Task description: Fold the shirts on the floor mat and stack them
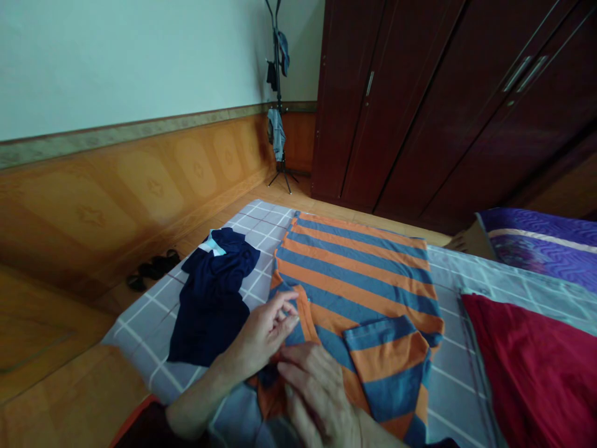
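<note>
An orange and blue-grey striped polo shirt (354,280) lies spread on the bed, its front placket and one sleeve facing up. My left hand (271,326) hovers over the shirt beside the placket, with fingers loosely bent and apart and nothing seen between them. Close against it, my right hand (317,382) has its fingers curled together at the collar end of the shirt. Part of the collar is hidden under my hands, and the cloth that the right fingers hold is only partly visible.
A dark navy garment (209,305) lies crumpled to the left on the checked bed sheet (149,323). Red cloth (532,361) is at the right. Beyond the bed stand a coat rack (278,93) and a dark red wardrobe (396,106). Dark shoes (153,267) sit on the floor.
</note>
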Action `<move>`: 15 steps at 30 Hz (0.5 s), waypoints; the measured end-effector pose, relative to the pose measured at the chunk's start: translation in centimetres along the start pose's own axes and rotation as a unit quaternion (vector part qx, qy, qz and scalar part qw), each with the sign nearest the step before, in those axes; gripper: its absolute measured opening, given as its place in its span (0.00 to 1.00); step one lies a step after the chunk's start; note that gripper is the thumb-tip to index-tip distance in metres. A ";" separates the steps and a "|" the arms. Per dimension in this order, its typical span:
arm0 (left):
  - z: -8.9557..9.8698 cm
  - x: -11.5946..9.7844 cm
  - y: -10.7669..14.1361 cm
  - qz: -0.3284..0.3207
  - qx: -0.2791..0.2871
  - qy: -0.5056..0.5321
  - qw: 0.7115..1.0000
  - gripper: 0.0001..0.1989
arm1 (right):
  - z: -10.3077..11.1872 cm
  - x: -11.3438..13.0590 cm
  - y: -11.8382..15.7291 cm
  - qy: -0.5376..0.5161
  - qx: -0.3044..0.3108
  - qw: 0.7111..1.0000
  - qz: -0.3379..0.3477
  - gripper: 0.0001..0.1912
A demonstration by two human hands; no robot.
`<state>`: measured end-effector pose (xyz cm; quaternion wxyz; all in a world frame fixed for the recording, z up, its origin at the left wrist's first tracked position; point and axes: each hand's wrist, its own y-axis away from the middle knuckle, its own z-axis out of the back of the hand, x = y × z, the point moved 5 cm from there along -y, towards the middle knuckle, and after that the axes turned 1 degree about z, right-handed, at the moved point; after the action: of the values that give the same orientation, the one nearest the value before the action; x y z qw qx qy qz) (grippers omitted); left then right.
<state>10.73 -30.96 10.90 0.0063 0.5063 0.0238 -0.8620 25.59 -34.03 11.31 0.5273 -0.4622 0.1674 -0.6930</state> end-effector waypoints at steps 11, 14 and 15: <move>1.0 4.5 6.7 0.012 0.103 -0.379 0.920 0.10 | 1.1 -6.9 -0.9 0.160 0.149 0.951 -0.220 0.20; 1.6 5.0 7.5 0.048 0.148 -0.413 0.897 0.06 | -1.3 -6.7 -0.4 0.173 0.235 0.940 -0.179 0.22; 2.0 4.8 7.4 0.052 0.161 -0.406 0.898 0.05 | -2.1 -6.7 -0.2 0.176 0.255 0.934 -0.178 0.22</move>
<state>6.94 -38.37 7.46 -0.0210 0.1066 -0.1466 -0.9832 23.89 -28.58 7.23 0.4574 -0.2049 -0.0095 -0.8652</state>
